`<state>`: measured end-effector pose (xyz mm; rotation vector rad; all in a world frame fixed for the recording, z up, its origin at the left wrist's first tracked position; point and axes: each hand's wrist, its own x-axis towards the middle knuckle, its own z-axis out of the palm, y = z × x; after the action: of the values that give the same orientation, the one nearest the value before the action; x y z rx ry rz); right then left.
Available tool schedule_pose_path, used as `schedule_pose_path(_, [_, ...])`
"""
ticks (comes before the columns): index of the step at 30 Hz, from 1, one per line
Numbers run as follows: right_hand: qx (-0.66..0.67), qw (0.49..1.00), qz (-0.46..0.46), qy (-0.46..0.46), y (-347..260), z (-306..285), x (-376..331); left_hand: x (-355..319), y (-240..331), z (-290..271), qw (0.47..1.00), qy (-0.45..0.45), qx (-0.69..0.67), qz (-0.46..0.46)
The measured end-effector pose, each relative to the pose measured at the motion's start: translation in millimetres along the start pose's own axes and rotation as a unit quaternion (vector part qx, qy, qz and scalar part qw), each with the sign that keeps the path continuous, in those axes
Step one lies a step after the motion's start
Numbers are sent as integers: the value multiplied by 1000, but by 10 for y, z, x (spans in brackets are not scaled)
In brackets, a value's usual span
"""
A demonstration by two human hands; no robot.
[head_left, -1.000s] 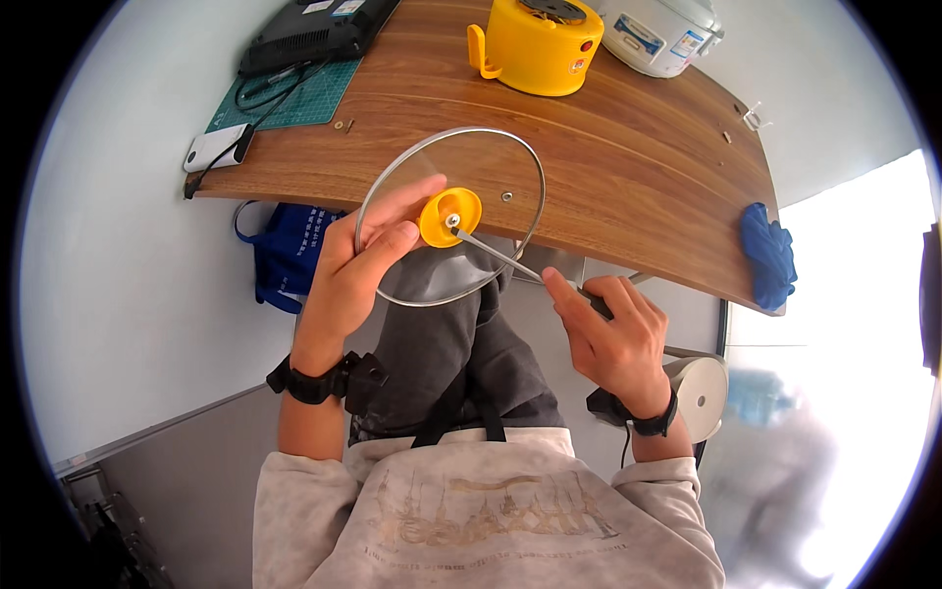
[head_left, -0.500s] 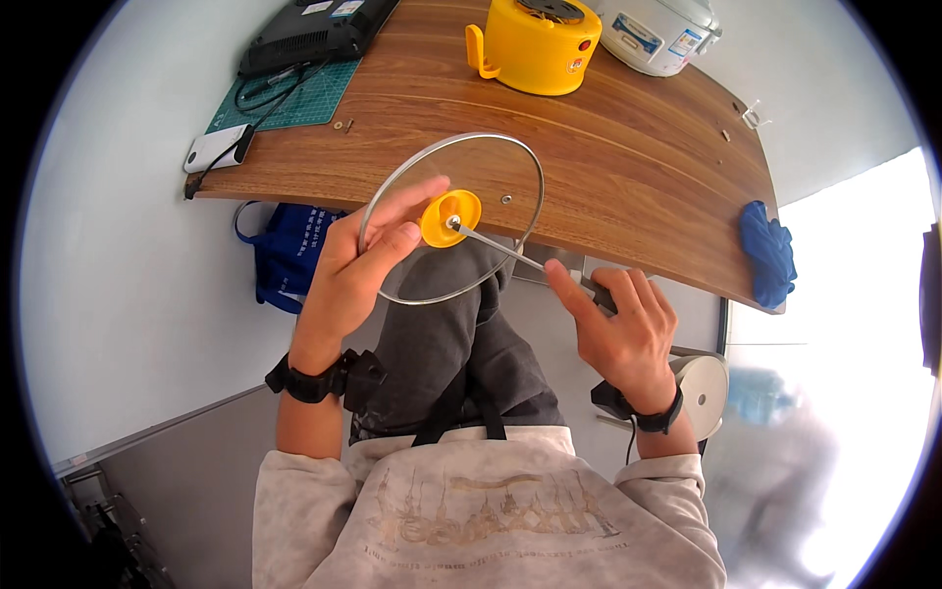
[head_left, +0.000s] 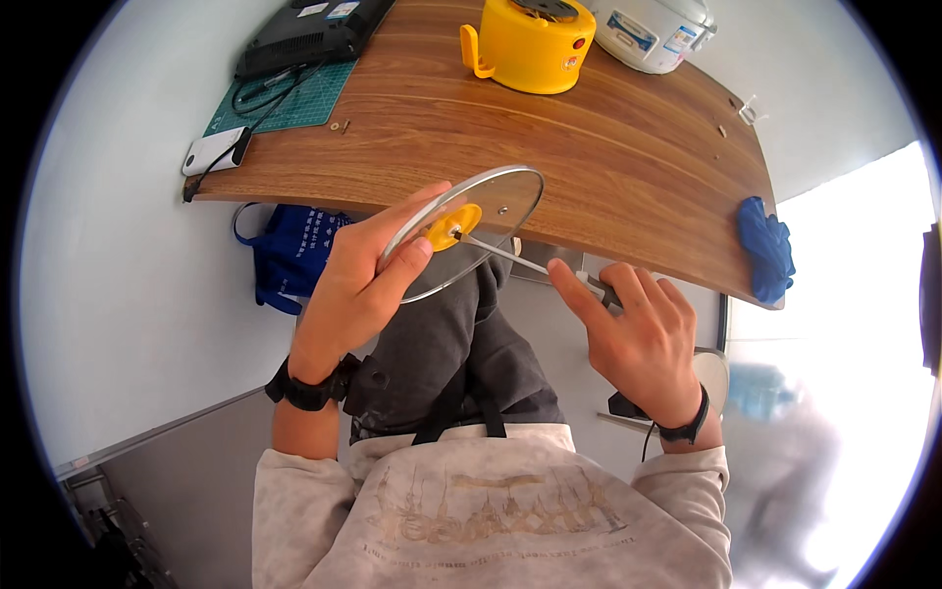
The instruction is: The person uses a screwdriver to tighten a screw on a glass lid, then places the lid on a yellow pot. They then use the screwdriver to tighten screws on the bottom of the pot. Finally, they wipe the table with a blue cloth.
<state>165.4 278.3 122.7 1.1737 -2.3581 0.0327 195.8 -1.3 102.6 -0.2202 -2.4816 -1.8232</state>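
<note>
My left hand [head_left: 368,260] grips a round glass lid [head_left: 518,206] with a metal rim, held tilted off the table's near edge above my lap. A yellow knob [head_left: 461,222] sits at the lid's middle, partly covered by my left thumb. My right hand [head_left: 643,334] is wrapped round the handle of a screwdriver [head_left: 510,257]. The screwdriver's long shaft points left and its tip meets the screw at the knob's centre. Most of the handle is hidden in my right palm.
On the wooden table [head_left: 608,162] stand a yellow pot-shaped appliance [head_left: 535,49] and a white rice cooker [head_left: 653,34]. A black device [head_left: 304,39] and a green cutting mat [head_left: 314,103] lie at the left. Blue cloth [head_left: 765,250] hangs over the right edge. A blue bag [head_left: 289,250] is below the table.
The glass lid has tilted more edge-on in my left hand. My right hand has shifted slightly right and turned, with the screwdriver tip still at the knob.
</note>
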Motion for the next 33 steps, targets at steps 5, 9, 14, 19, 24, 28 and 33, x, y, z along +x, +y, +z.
schedule_pose_path(5, [29,1000,8,-5,-28,-19,-20,-24,32,2,1000,-2,21,6])
schedule_pose_path(9, [149,985,80,-21,-55,34,-84,-19,36,-8,1000,-6,-4,5])
schedule_pose_path(14, [414,887,201,-25,-220,172,-155,15,15,-22,997,26,-11,66])
schedule_pose_path(19, [710,607,329,-135,-239,277,-185,15,-59,-29,996,48,-12,79])
schedule_pose_path(24, [866,297,370,-157,-351,316,-112,21,-129,-4,985,99,9,139])
schedule_pose_path(28, [915,142,352,-137,-460,363,-69,61,-96,46,974,139,34,175])
schedule_pose_path(33, [956,-45,269,-104,-597,500,-96,68,-131,71,975,147,-14,167])
